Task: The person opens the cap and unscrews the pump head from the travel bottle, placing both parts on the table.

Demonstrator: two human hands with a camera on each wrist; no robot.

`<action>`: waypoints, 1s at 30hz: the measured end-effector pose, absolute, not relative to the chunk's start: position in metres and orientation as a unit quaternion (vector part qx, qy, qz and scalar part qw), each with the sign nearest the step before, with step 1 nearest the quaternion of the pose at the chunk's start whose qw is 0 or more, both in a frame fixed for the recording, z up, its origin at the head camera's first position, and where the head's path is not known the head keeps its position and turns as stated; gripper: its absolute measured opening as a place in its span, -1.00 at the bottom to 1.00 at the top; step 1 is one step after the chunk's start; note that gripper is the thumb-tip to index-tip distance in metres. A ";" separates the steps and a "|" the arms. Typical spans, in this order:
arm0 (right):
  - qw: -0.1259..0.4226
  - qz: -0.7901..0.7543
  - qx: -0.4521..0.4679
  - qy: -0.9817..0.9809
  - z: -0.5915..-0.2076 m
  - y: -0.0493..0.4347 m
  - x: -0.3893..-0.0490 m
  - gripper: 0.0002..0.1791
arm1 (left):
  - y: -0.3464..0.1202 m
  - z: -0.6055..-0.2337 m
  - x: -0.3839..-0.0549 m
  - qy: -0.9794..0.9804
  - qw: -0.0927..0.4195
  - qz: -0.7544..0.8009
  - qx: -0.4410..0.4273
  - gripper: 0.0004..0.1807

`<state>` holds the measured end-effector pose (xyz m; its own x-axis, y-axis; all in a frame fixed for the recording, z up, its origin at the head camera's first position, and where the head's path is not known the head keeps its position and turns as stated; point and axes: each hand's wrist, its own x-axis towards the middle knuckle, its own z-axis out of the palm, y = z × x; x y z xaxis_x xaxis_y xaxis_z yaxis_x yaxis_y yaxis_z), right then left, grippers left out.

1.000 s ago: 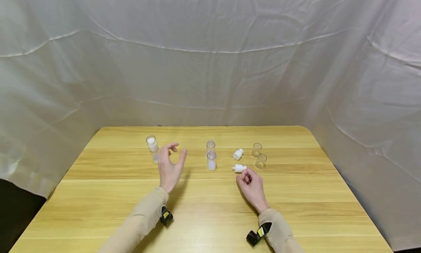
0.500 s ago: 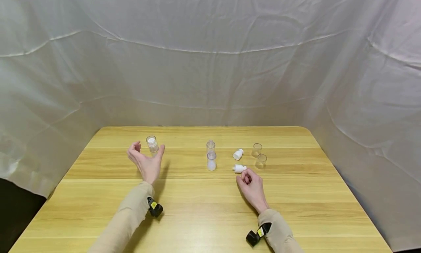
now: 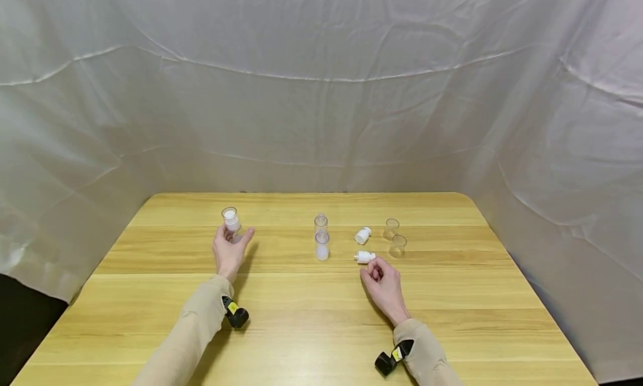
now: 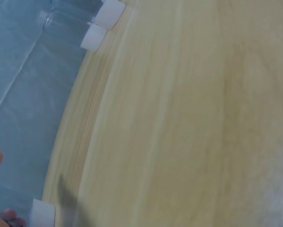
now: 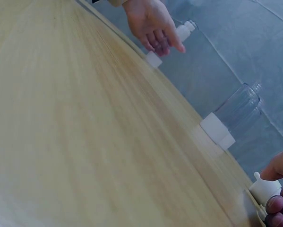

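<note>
Spreading our left hand (image 3: 229, 256) beside the pump bottle (image 3: 231, 222), we curl our right hand (image 3: 387, 288) loosely by a pump head (image 3: 364, 257) right of it.

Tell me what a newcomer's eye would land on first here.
Most likely the left hand, thumb spread, at a white-topped bottle on the left of the wooden table, and the right hand by the nearer of two white pump heads. Next would come two clear bottles standing mid-table and two clear cups farther right. A wrinkled silvery sheet hangs behind.
</note>
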<state>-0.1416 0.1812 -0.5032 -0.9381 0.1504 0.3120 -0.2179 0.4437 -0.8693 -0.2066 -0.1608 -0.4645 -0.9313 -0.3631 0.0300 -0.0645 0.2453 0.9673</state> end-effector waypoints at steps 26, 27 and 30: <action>0.175 0.537 0.028 -0.825 -0.504 0.182 -0.143 -0.86 | -0.161 -0.471 -0.206 -0.795 0.136 -0.581 0.108 -0.56; 0.176 0.539 0.028 -0.824 -0.504 0.182 -0.143 -0.86 | -0.160 -0.471 -0.205 -0.799 0.130 -0.579 0.099 -0.56; 0.176 0.541 0.026 -0.822 -0.505 0.182 -0.144 -0.84 | -0.155 -0.471 -0.201 -0.807 0.118 -0.575 0.068 -0.55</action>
<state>-0.1437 0.1816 -0.5046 -0.9368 0.1468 0.3174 -0.2337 0.4125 -0.8805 -0.2012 -0.1546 -0.4714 -0.9631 -0.2446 0.1120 0.0260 0.3297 0.9437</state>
